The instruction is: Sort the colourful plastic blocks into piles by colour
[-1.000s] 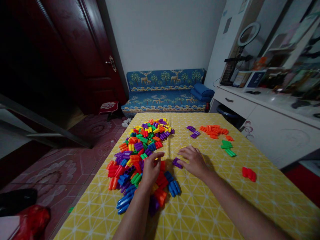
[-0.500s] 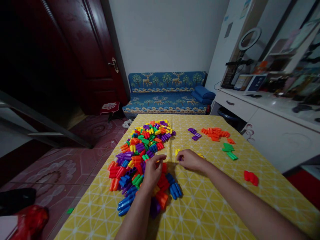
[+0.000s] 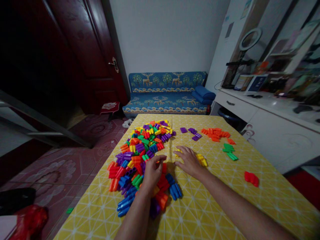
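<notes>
My left hand (image 3: pixel 153 171) rests over the right side of a mixed pile of bullet-shaped plastic building blocks (image 3: pixel 140 146). Its thumb and forefinger are apart, and nothing shows between them; the other fingers are partly hidden. My right hand (image 3: pixel 189 162) is open above the tablecloth, fingers spread toward the pile. Yellow blocks (image 3: pixel 202 160) lie beside it, some partly covered by the hand. A single purple block (image 3: pixel 183 130) lies beyond its fingertips, left of several other purple blocks (image 3: pixel 195 134). Blue blocks (image 3: pixel 175 190) sit at the pile's near right edge.
Separate groups of orange blocks (image 3: pixel 215 133), green blocks (image 3: pixel 230 151) and red blocks (image 3: pixel 251 178) lie on the right of the yellow patterned tablecloth (image 3: pixel 212 206). Past the table stand a blue sofa (image 3: pixel 165 96) and a white dresser (image 3: pixel 272 120). One green piece (image 3: pixel 70 210) is on the floor.
My right hand has opened from a pinch on a purple block. That block now lies farther back, near the other purple ones. My left hand has hardly moved.
</notes>
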`<state>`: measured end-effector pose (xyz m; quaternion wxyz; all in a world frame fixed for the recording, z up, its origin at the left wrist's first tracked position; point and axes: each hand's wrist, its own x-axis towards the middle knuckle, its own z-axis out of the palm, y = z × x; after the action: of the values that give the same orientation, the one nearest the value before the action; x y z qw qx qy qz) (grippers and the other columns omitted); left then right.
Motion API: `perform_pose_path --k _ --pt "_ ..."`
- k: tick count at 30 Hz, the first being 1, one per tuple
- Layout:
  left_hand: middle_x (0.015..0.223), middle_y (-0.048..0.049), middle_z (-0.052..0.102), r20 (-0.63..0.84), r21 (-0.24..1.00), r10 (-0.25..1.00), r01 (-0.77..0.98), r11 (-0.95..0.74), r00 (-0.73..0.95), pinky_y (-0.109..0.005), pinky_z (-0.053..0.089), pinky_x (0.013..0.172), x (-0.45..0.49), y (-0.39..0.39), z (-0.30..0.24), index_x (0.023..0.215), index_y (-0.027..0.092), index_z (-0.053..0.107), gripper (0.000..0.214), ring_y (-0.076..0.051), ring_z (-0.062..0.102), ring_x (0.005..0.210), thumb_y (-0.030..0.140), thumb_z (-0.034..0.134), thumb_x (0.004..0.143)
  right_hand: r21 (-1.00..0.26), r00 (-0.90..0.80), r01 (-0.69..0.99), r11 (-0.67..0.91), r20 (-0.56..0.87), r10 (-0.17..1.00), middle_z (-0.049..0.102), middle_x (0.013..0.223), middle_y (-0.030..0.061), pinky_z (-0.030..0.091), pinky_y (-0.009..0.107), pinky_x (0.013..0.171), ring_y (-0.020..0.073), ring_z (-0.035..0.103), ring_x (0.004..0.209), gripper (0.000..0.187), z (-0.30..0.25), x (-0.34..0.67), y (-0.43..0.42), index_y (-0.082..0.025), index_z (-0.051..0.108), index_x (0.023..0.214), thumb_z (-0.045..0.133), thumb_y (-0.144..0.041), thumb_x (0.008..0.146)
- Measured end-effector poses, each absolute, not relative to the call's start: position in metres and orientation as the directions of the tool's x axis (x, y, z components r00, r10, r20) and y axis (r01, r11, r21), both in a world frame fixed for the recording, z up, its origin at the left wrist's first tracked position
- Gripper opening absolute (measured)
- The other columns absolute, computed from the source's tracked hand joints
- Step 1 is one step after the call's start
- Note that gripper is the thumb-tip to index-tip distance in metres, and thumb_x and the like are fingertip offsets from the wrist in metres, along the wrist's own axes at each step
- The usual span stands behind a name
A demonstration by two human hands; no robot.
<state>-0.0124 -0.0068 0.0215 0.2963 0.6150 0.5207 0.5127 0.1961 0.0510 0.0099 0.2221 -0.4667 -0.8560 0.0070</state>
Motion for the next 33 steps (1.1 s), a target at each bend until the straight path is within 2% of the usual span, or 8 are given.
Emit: perform_pose_path --k 8,14,18,21,24,27,30,33 --pt "0.094 -0.0095 0.077 0.304 0.922 0.949 0.277 -0.27 -0.086 -0.033 0.056 0.078 -0.012 -0.005 0.021 0.092 0.017 0.076 0.024 -0.022 0.071 0.089 0.016 0.055 0.08 -0.174 -0.274 0.916 0.361 0.386 0.881 0.07 0.109 0.0084 0.038 0.047 0.1 0.027 0.055 0.108 0.018 0.018 0.226 0.044 -0.023 0.073 0.089 0.058 -0.016 0.086" --pt "0.084 -0.0069 0.075 0.127 0.943 0.96 -0.271 -0.195 -0.248 -0.027 0.056 0.072 -0.013 -0.007 0.033 0.094 0.016 0.073 0.021 -0.019 0.071 0.081 0.031 0.069 0.08 -0.427 -0.457 0.713 0.556 0.318 0.831 0.063 0.127 0.005 0.044 0.037 0.1 0.0222 0.056 0.116 0.035 0.025 0.201 -0.025 -0.026 0.065 0.118 0.068 -0.034 0.084" --pt "0.068 -0.0017 0.07 -0.142 0.575 0.956 -0.808 -0.13 -0.256 -0.022 0.054 0.066 -0.031 0.005 0.063 0.082 0.016 0.07 0.018 -0.012 0.068 0.069 0.031 0.062 0.087 -0.408 -0.56 0.704 0.581 0.184 0.808 0.047 0.147 0.0037 0.041 0.044 0.104 0.0281 0.048 0.128 0.08 0.015 0.179 -0.062 -0.034 0.045 0.142 0.078 -0.045 0.071" --pt "0.061 0.0006 0.064 -0.176 0.338 0.962 -0.931 -0.139 -0.207 -0.018 0.052 0.064 -0.046 0.024 0.092 0.076 0.015 0.066 0.022 -0.008 0.065 0.064 0.021 0.052 0.092 -0.331 -0.545 0.754 0.567 0.167 0.822 0.046 0.148 0.0056 0.038 0.048 0.106 0.0296 0.044 0.13 0.069 0.013 0.17 -0.062 -0.031 0.045 0.142 0.072 -0.036 0.079" --pt "0.058 0.0021 0.061 -0.188 0.358 0.952 -0.92 -0.163 -0.242 -0.017 0.049 0.061 -0.048 0.038 0.113 0.074 0.016 0.064 0.022 -0.007 0.062 0.06 0.019 0.05 0.091 -0.285 -0.52 0.79 0.542 0.156 0.84 0.056 0.136 0.0078 0.042 0.042 0.099 0.0269 0.05 0.121 0.049 0.017 0.161 -0.048 -0.026 0.056 0.132 0.062 -0.02 0.084" --pt "0.062 0.0013 0.062 -0.15 0.579 0.946 -0.801 -0.152 -0.287 -0.017 0.046 0.056 -0.031 0.034 0.115 0.079 0.015 0.066 0.016 -0.008 0.061 0.059 0.021 0.054 0.087 -0.29 -0.449 0.827 0.482 0.178 0.876 0.063 0.117 0.0097 0.044 0.036 0.089 0.0252 0.057 0.107 0.033 0.02 0.151 -0.034 -0.021 0.063 0.12 0.06 -0.021 0.087" --pt "0.073 -0.0017 0.066 -0.008 0.829 0.94 -0.528 -0.185 -0.341 -0.02 0.046 0.058 -0.001 0.013 0.09 0.086 0.015 0.068 0.018 -0.011 0.062 0.064 0.031 0.059 0.084 -0.393 -0.269 0.85 0.35 0.247 0.931 0.065 0.11 0.0098 0.044 0.031 0.08 0.0227 0.061 0.097 0.028 0.019 0.15 -0.027 -0.022 0.062 0.118 0.052 -0.033 0.094" --pt "0.096 -0.0066 0.07 0.183 0.954 0.93 -0.169 -0.246 -0.319 -0.032 0.051 0.084 0.031 -0.01 0.052 0.098 0.019 0.07 0.022 -0.019 0.065 0.092 0.027 0.066 0.078 -0.549 -0.05 0.815 0.184 0.25 0.967 0.069 0.096 0.0065 0.043 0.029 0.071 0.0211 0.064 0.085 0.029 0.014 0.158 -0.021 -0.025 0.061 0.112 0.046 -0.042 0.095"
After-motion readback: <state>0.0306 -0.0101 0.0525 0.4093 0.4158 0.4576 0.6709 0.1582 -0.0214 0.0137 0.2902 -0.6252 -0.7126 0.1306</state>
